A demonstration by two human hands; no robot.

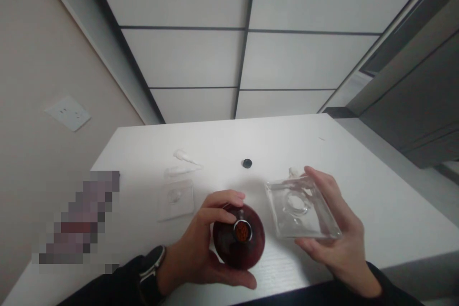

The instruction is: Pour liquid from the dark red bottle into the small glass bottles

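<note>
My left hand is wrapped round a dark red, rounded bottle. Its round mouth faces up uncapped, with orange-red contents showing inside. To the right, my right hand grips a clear, square-sided glass bottle between thumb and fingers. That bottle has a round opening in its middle and a small clear nub at its far edge. The two bottles are apart. Beyond them, a small black cap lies on the white table.
Left of my left hand lies a clear square piece with a round centre. Two clear, thin-tipped pieces lie just beyond it. A blurred-out object is at the table's left side. A wall socket and white panels stand behind.
</note>
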